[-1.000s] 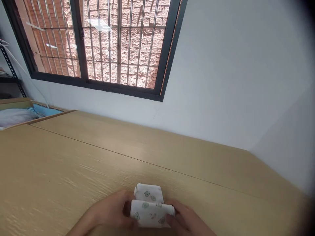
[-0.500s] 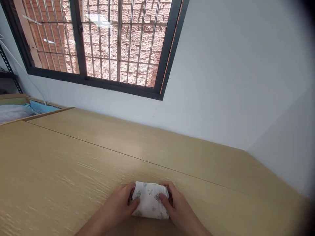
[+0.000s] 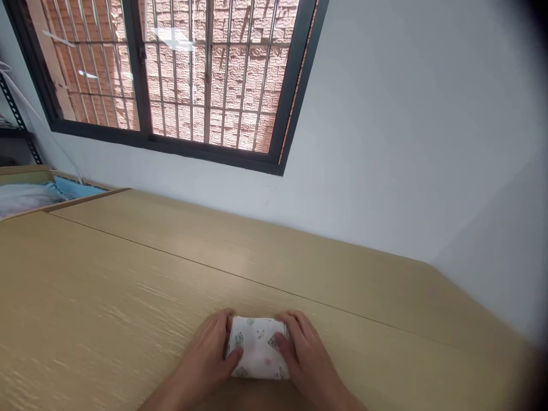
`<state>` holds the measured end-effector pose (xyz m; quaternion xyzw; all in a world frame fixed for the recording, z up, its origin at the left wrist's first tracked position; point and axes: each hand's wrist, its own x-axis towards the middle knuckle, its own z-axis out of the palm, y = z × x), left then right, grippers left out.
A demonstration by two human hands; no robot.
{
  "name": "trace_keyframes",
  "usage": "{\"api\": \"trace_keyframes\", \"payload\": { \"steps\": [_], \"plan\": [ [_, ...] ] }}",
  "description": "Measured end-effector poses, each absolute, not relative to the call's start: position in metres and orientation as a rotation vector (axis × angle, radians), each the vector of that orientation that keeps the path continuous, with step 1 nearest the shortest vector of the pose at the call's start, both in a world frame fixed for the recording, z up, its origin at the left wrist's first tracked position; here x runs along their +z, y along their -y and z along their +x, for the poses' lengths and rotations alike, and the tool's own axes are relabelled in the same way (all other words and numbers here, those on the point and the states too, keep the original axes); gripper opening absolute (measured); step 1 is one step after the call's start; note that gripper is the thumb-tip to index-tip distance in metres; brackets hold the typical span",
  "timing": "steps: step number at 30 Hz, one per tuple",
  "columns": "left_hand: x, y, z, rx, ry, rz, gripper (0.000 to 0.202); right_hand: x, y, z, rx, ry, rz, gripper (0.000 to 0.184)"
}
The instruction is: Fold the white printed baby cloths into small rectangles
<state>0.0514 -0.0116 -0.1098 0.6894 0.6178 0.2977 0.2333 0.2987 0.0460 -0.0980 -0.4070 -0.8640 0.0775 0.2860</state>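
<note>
A small folded white cloth [image 3: 258,349] printed with little animal figures lies at the front of the wooden tabletop, its folded shape roughly rectangular. My left hand [image 3: 210,349] grips its left side, thumb on top and fingers curled round the edge. On the opposite side, my right hand [image 3: 305,349] holds the cloth the same way, thumb pressed on the printed face. The fingertips of both hands are partly hidden behind the cloth's edges.
The light wooden tabletop [image 3: 128,285] has a seam running across it. At the far left stands a wooden-edged bin [image 3: 85,200] with white and blue fabric [image 3: 71,187] inside. Behind are a white wall [image 3: 385,142] and a barred, dark-framed window [image 3: 214,149].
Both hands and the cloth have shifted very slightly left. The right fingers have moved a little farther over the cloth's right edge. The hold stays the same.
</note>
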Motion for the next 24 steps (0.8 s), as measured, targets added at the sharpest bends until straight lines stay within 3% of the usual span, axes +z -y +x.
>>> {"api": "trace_keyframes", "payload": {
  "steps": [4, 16, 24],
  "plan": [
    [-0.110, 0.014, 0.052, 0.884, -1.644, 2.016, 0.048, -0.101, -0.040, 0.288, -0.025, 2.383, -0.943, 0.038],
    [-0.123, 0.009, 0.051, 0.798, -1.579, 2.310, 0.044, -0.109, -0.041, 0.281, -0.041, 2.510, -0.858, 0.038],
    [-0.125, 0.009, 0.052, 0.798, -1.606, 2.365, 0.046, -0.117, -0.045, 0.283, -0.255, 2.527, -0.766, 0.044]
  ]
}}
